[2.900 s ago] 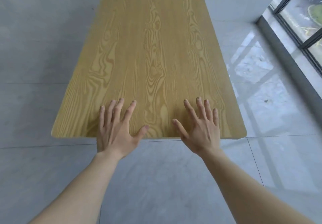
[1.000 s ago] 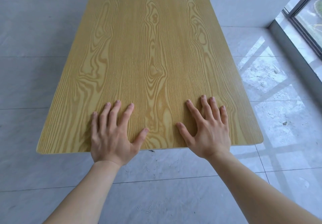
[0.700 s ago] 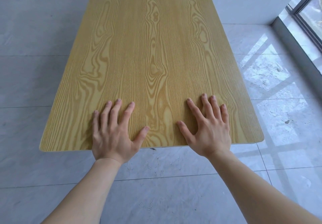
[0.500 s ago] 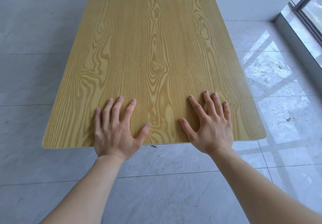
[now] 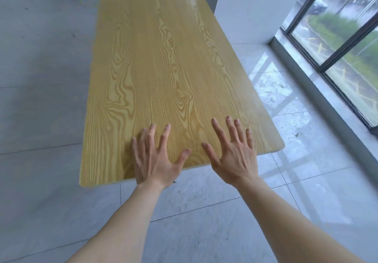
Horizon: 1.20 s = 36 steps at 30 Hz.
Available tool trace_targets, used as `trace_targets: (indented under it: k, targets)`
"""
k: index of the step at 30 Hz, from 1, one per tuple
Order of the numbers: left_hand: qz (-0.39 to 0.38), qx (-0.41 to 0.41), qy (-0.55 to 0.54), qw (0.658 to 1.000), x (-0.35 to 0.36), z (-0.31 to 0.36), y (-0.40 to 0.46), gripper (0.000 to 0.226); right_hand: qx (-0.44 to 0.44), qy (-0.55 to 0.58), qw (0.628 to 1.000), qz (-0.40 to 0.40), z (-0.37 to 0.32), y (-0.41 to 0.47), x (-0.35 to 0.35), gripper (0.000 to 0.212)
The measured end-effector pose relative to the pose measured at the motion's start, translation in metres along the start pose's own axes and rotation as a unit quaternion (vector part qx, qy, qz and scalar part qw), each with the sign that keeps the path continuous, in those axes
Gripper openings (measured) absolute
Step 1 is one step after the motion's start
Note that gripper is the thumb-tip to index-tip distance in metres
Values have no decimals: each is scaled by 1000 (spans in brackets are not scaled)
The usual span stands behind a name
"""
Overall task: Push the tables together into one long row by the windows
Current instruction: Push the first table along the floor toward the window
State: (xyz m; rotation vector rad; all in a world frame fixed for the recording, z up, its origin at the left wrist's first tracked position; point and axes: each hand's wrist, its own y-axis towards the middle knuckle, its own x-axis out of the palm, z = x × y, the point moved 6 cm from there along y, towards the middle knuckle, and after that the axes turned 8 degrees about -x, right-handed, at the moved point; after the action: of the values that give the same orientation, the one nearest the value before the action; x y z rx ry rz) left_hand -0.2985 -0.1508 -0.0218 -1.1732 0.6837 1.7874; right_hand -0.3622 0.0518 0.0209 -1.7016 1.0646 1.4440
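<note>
We observe both forearms reaching forward over the grey tiled floor (image 5: 61, 211), the left hand (image 5: 152, 157) lying flat with fingers spread at the near edge of the wood-grain table (image 5: 163, 68), gripping nothing, its heel overhanging that edge. The right hand (image 5: 233, 152) is likewise open with fingers splayed near the table's near right corner; we cannot tell whether its palm touches the top. The table runs lengthwise away from us, the window (image 5: 337, 43) near its right edge and a white pillar (image 5: 241, 13) beside its far right corner.
</note>
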Motion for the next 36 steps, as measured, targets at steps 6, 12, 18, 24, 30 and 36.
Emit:
trace_targets:
  k: [6,12,18,24,30,36]
  targets:
    - [15,77,-30,996,-130,-38,47,92,54,32,998,-15,-98,21,-47,80]
    - [24,103,-14,994,-252,-93,106,95,52,48,997,4,-203,82,-104,79]
    - [64,109,17,992,-352,-153,184,100,31,66,997,20,-293,168,-135,82]
    - [94,99,31,990,-411,-193,296,99,17,89,995,37,-357,294,-140,83]
    - [108,108,54,987,-464,-221,445,102,4,91,995,46,-411,447,-158,84]
    - [124,117,47,984,-508,-242,577,108,-12,71,996,56,-452,577,-181,83]
